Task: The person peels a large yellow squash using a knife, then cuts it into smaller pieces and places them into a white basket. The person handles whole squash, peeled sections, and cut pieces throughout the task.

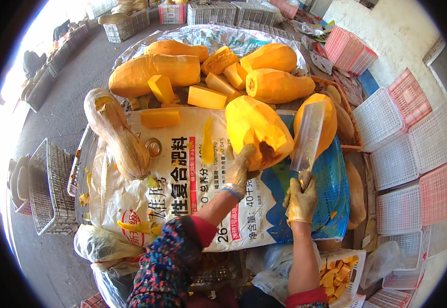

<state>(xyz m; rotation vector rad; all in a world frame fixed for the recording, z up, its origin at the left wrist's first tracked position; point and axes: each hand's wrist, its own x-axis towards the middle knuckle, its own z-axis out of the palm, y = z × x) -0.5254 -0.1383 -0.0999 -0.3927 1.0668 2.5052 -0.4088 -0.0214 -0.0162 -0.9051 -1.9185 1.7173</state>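
Observation:
A gloved left hand, my left hand (pixel 242 169), rests against the lower left of a large peeled pumpkin (pixel 256 127) that has a dark hollow at its near end. My right hand (pixel 303 200), also gloved, grips the handle of a broad-bladed knife (pixel 309 134), its blade pointing away from me. Behind the blade lies another peeled pumpkin (pixel 325 119). An unpeeled long-necked pumpkin (pixel 121 134) lies on the left of a printed fertilizer sack (pixel 108 200). Near it are a metal ring-shaped item (pixel 153 148), a cut orange block (pixel 160 118) and a strip of peel (pixel 207 142).
Peeled pumpkins (pixel 158 71) and cut blocks (pixel 207 97) line the far side. A crate of pumpkin chunks (pixel 356 269) stands low on the right, plastic baskets (pixel 397 161) beyond it. A plastic bag (pixel 104 246) sits near left, beside an empty-looking crate (pixel 50 192).

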